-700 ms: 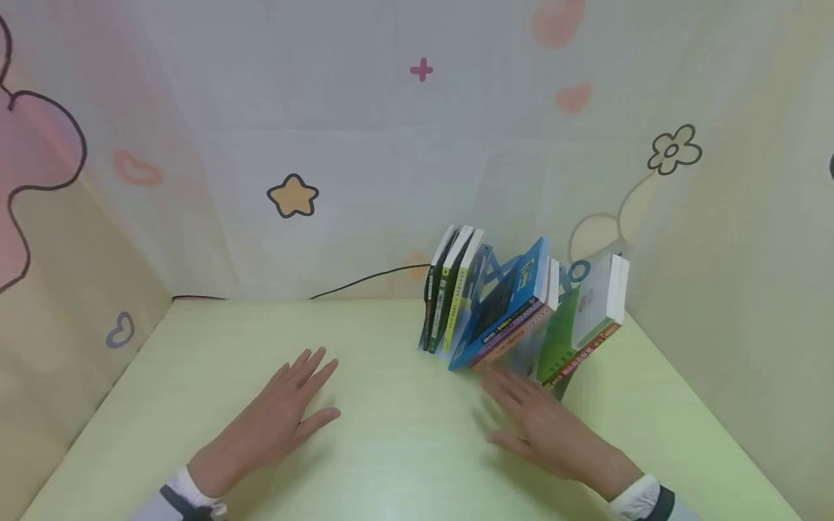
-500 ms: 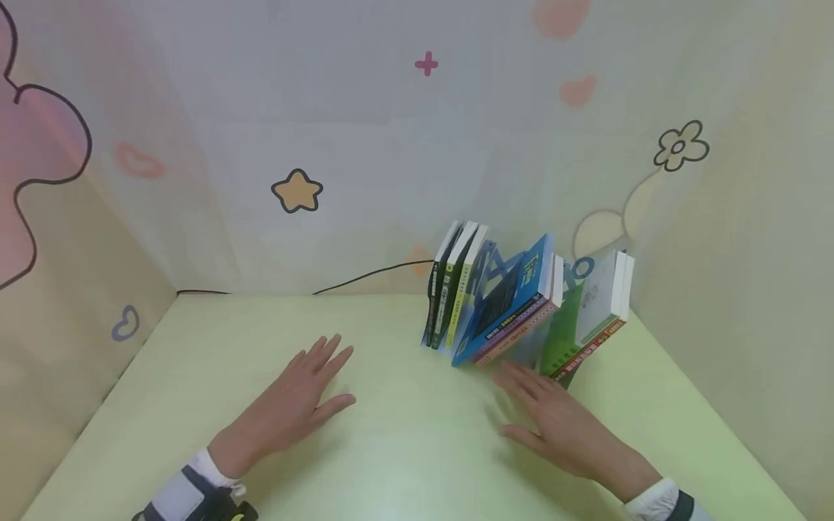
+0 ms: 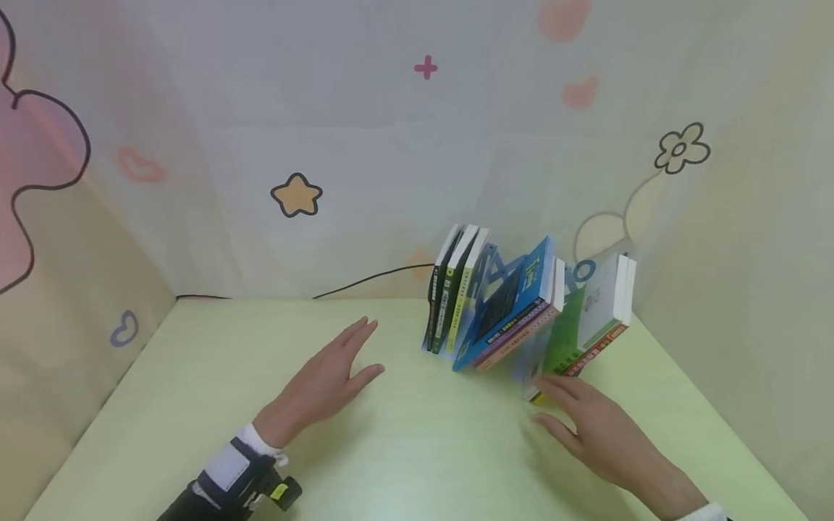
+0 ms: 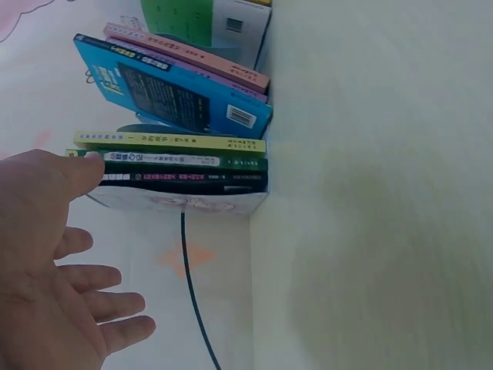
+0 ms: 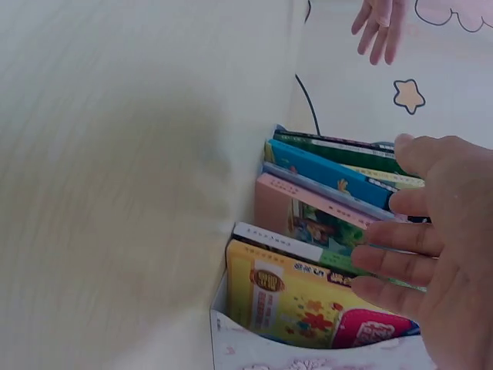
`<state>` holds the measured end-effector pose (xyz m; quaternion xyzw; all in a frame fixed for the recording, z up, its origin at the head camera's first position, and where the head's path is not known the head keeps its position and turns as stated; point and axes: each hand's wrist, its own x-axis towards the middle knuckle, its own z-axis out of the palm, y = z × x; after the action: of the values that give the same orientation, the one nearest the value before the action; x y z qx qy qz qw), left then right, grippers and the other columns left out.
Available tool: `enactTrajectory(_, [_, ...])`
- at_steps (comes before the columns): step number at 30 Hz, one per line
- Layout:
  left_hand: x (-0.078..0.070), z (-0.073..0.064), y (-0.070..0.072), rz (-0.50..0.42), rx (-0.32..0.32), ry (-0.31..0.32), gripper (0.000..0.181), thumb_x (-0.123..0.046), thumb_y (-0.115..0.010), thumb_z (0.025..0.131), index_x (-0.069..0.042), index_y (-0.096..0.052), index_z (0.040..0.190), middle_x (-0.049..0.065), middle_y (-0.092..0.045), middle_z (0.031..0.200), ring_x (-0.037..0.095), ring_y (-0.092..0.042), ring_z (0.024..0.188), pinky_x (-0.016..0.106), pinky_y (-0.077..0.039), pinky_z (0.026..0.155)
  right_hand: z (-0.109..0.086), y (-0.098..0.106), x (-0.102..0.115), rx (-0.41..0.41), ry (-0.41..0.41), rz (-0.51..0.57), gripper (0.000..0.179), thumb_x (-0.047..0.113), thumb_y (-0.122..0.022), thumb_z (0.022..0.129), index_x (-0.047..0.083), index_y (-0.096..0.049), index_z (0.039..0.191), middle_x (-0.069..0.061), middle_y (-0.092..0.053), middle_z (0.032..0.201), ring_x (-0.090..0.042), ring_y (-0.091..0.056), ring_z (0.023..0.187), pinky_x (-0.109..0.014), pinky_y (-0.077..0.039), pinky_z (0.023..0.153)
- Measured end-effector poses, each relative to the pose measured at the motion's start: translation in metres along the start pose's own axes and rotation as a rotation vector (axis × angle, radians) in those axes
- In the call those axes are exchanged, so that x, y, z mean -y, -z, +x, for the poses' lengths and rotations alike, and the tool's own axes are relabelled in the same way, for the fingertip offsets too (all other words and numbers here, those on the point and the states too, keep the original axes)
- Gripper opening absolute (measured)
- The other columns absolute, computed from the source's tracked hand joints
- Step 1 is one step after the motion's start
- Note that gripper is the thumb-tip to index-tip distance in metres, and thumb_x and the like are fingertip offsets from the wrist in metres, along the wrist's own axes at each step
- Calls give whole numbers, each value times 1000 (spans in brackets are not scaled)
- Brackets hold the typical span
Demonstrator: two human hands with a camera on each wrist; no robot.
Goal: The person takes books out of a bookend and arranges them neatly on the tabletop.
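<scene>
My left hand (image 3: 319, 387) hovers over the table left of the books, fingers straight and thumb apart, holding nothing. My right hand (image 3: 602, 430) is held with extended fingers in front of the right-hand books; its fingertips overlap their lower corner in the head view. Three slim books (image 3: 451, 297) with dark, green and yellow spines stand at the rack's left. A blue book (image 3: 504, 297) leans right with a purple and a pink book (image 5: 281, 212). Rightmost lean a green-and-white book (image 3: 583, 318) and a yellow book (image 5: 293, 301). The book rack (image 5: 308, 356) has a pale printed end panel.
The pale yellow-green table (image 3: 417, 449) meets a curtain-like backdrop (image 3: 352, 130) printed with hearts, a star and a flower. A thin black cord (image 4: 194, 293) shows beside the rack's left end. A dark strapped device (image 3: 241, 477) sits on the left wrist.
My left hand has moved right and toward the back of the table. My right hand has shifted right, from before the middle books to the right-hand ones. The books stay as they were.
</scene>
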<state>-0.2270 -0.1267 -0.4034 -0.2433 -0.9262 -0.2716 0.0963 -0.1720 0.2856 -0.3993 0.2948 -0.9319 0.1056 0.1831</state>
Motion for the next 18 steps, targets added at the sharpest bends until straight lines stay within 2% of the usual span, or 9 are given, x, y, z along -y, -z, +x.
enactTrajectory(5, [-9,21,-8,-143,-6,62,71,-38,-60,105,-8,-31,162,12,-34,165,30,-33,151,50,-31,120,-8,13,-11,-36,-63,-57,41,23,-80,91,6,-70,128,-9,-71,122,-32,-69,109,-51,-58,87])
enactTrajectory(9, [-13,38,-14,-268,-31,76,68,-33,-61,106,-5,-33,161,14,-38,163,33,-39,147,52,-36,117,-15,22,-21,-64,-175,-68,34,21,-78,92,6,-73,122,-10,-75,113,-34,-72,102,-54,-59,78])
enactTrajectory(14, [-14,56,-15,-415,-70,88,62,-26,-59,107,-3,-35,159,16,-40,161,36,-46,142,52,-43,112,-19,26,-32,-121,-331,-28,24,19,-70,97,2,-74,114,-15,-76,102,-32,-72,81,-52,-57,65])
enactTrajectory(18, [-14,68,-15,-488,-87,127,58,-27,-56,109,-5,-37,159,15,-42,160,35,-49,140,51,-45,110,-16,25,-38,-178,-452,68,29,18,-61,103,-3,-68,121,-21,-73,108,-27,-71,72,-43,-56,61])
